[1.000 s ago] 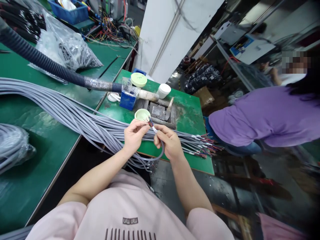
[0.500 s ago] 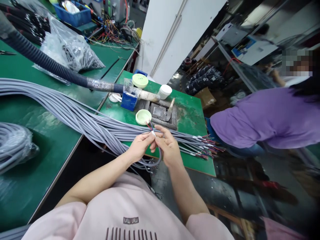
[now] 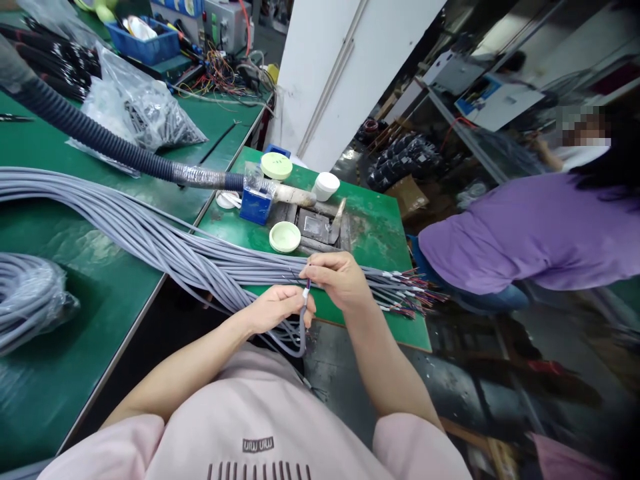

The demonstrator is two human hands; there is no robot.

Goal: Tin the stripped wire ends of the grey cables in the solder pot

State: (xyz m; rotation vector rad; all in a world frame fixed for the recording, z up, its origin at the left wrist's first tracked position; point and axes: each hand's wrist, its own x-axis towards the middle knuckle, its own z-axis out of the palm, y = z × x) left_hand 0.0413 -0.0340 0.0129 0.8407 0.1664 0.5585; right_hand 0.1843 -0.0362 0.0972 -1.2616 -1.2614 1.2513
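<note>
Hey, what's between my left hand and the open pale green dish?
The bundle of grey cables runs across between your left hand and the dish, as the head view shows.

And here the left hand (image 3: 274, 309) grips a grey cable (image 3: 303, 327) just below its white band (image 3: 305, 293), while the right hand (image 3: 343, 280) pinches the thin wires (image 3: 309, 283) coming out of the top; the cable bends into a loop below the fingers; behind them, a thick bundle of grey cables (image 3: 190, 257) sweeps across from the left, its frayed red and dark wire ends (image 3: 417, 290) fanning out at the right of the green board (image 3: 377, 230); beyond the bundle sits an open pale green dish (image 3: 285, 237), near a blue box (image 3: 255, 206); a dark ribbed hose (image 3: 120, 143) reaches in from the upper left; over on the right, a person in a purple top (image 3: 525, 230) leans away.
</note>
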